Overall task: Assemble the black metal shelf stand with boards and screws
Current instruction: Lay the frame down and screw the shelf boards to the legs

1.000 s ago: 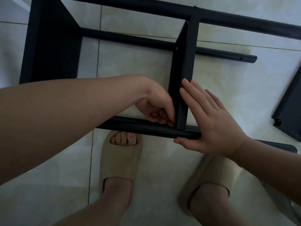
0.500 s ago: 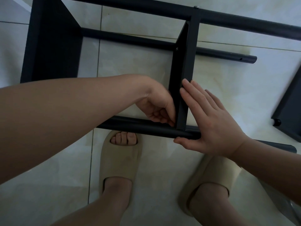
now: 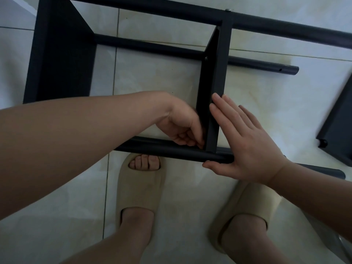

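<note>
Flatly, right fingers (image 3: 223, 116) press the board (image 3: 219, 77) (left fingers (image 3: 187, 142) curl beside it, grasp unclear).

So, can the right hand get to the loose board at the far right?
Probably yes: only bare floor lies between the right hand and the loose board, though it presses the frame.

Left hand (image 3: 182, 128) grip lost in shadow beside the board (image 3: 208, 86); loose panel (image 3: 339, 126) cropped at right edge.
</note>
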Demonstrator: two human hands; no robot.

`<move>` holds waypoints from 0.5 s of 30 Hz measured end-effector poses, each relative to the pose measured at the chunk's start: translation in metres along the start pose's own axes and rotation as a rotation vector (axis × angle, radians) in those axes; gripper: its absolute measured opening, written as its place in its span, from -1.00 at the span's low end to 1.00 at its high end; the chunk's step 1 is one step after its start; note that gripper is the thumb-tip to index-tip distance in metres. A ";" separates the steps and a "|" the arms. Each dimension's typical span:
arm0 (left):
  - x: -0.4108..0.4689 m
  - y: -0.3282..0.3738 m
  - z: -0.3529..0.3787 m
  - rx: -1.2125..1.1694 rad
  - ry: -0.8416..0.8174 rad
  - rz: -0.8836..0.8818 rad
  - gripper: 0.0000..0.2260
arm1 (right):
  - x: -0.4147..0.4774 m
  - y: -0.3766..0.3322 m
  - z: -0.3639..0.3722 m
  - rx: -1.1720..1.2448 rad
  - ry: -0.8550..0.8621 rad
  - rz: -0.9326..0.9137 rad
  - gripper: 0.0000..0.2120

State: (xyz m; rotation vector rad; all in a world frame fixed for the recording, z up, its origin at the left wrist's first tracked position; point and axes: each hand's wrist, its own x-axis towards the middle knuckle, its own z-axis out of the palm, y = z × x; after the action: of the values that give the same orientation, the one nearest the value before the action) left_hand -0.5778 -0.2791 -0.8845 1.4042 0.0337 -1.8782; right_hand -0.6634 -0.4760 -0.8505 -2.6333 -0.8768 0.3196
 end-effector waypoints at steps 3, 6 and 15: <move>0.000 -0.003 0.002 -0.018 -0.005 0.013 -0.87 | 0.000 0.000 0.000 -0.003 0.004 -0.003 0.00; 0.002 -0.005 0.005 0.029 0.035 0.029 -0.91 | 0.000 -0.001 0.000 -0.005 0.003 -0.003 0.00; -0.002 -0.004 0.002 -0.005 -0.014 0.038 -0.87 | 0.000 -0.001 0.000 -0.006 0.006 -0.004 0.00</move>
State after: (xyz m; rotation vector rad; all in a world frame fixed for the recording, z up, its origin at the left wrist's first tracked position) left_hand -0.5816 -0.2761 -0.8842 1.3790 0.0043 -1.8561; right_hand -0.6637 -0.4756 -0.8503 -2.6361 -0.8828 0.3082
